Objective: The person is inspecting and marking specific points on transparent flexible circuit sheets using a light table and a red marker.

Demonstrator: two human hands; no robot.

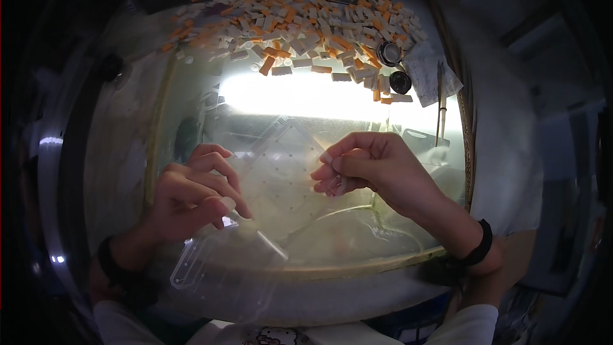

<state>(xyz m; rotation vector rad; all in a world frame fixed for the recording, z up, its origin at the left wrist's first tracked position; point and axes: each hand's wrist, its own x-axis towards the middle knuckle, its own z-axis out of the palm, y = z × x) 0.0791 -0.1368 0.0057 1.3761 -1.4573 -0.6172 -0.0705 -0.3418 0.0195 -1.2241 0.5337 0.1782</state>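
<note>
On the glass-like work surface lies a clear plastic sheet point(290, 172) marked with rows of small dots, set at an angle. My right hand point(383, 166) is over its right side, thumb and forefinger pinched together. A small clear piece point(335, 184) with a pinkish tint shows among its curled fingers; its exact kind is unclear. My left hand point(201, 191) hovers by the sheet's left side, fingers loosely bent and apart, seemingly holding nothing. Below that hand is a clear plastic strip or tray point(185, 265) with a bright edge, partly see-through and hard to outline.
Many small white and orange blocks point(300, 29) are heaped along the far side. At their right sit a round metal-rimmed jar point(388, 53), a black round lid point(400, 82), a crumpled paper point(424, 76) and a thin brush-like stick point(442, 108). Strong light glares on the surface.
</note>
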